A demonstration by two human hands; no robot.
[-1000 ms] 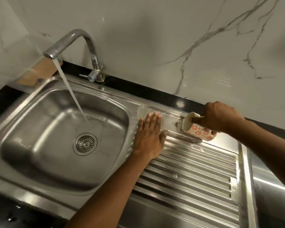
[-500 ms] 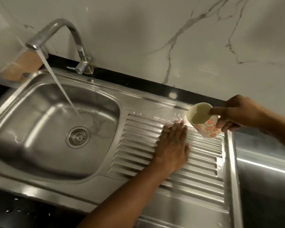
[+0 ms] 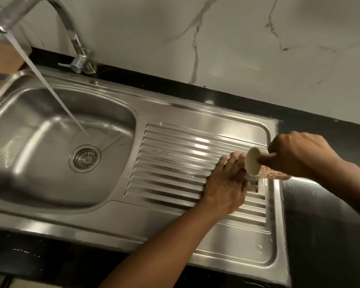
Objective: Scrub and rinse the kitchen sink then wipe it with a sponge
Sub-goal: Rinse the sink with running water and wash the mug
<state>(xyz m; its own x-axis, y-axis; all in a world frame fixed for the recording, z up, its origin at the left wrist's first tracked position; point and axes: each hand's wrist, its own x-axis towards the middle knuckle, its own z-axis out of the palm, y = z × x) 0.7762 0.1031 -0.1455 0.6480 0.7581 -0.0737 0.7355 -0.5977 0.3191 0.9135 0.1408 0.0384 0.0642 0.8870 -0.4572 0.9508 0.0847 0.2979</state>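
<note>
The steel sink (image 3: 37, 183) has a basin on the left and a ribbed drainboard (image 3: 170, 163) on the right. Water runs from the tap (image 3: 71, 28) into the basin near the drain (image 3: 85, 158). My left hand (image 3: 224, 183) lies flat with straight fingers on the right part of the drainboard. My right hand (image 3: 297, 154) grips a cream cup with red flowers (image 3: 260, 166), tipped on its side with its mouth toward my left hand, just above my fingertips. No sponge is in view.
A black countertop (image 3: 320, 225) surrounds the sink, with a marble wall (image 3: 216, 48) behind. A brown object (image 3: 4, 57) sits at the far left behind the basin, blurred by a clear thing in front.
My left hand has slid rightward along the drainboard. My right hand has moved the cup down and to the right edge and tipped it further over the left fingertips.
</note>
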